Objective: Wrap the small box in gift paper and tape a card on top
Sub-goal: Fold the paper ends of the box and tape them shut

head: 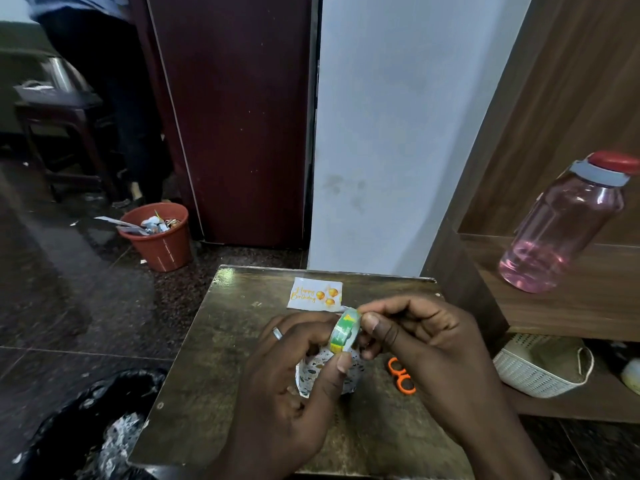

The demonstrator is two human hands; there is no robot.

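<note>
Two hands meet at lower centre of the frame around a roll of tape (343,332), a thin ring with a glossy clear band and a green and yellow printed core. The roll is gripped on its lower rim between the curled fingers and thumb of the left hand (294,382), on which a plain metal ring (277,333) is worn. The upper edge of the roll is pinched by the thumb and forefinger of the right hand (415,344). Directly beneath the roll, largely hidden by both hands, the small box (348,375) is seen on the table (214,358), covered in white paper with dark speckles; its shape cannot be made out fully. Beyond the hands, toward the far edge of the table, a white rectangular card (316,294) printed with "Happy Birthday" and gold balloons lies flat. Orange looped scissor handles (401,375) show just right of the box, the blades being covered by the right hand. The tabletop is dark, worn and slightly shiny. At right, a translucent pink bottle (564,226) with a red cap stands on a wooden shelf, and a cream woven basket (540,370) sits below it. A terracotta-coloured bin (161,237) stands on the speckled stone floor at left, and crumpled black plastic (90,427) lies at lower left.
</note>
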